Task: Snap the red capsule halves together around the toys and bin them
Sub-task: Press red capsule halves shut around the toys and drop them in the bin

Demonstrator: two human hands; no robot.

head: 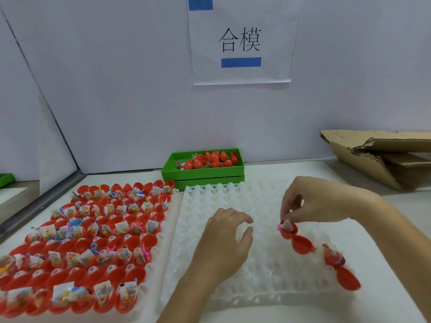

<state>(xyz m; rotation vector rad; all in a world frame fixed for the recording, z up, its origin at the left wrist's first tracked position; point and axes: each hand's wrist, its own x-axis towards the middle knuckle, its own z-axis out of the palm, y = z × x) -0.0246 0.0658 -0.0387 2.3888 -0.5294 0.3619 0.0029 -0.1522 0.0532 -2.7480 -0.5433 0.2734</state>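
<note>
An open red capsule (296,240) with a bagged toy (286,226) in its upper half sits on the white dimpled tray (224,280). My right hand (312,202) pinches that toy bag from above. My left hand (224,241) hovers over the tray's middle, fingers loosely curled, holding nothing. A second open capsule (340,268) with a toy lies at the tray's right edge. The green bin (177,170) at the back holds several red capsules.
On the left a white tray holds several rows of open red capsule halves (84,248) filled with toy bags. Torn cardboard (382,157) lies at the back right. A white wall with a paper sign (240,40) stands behind the bin.
</note>
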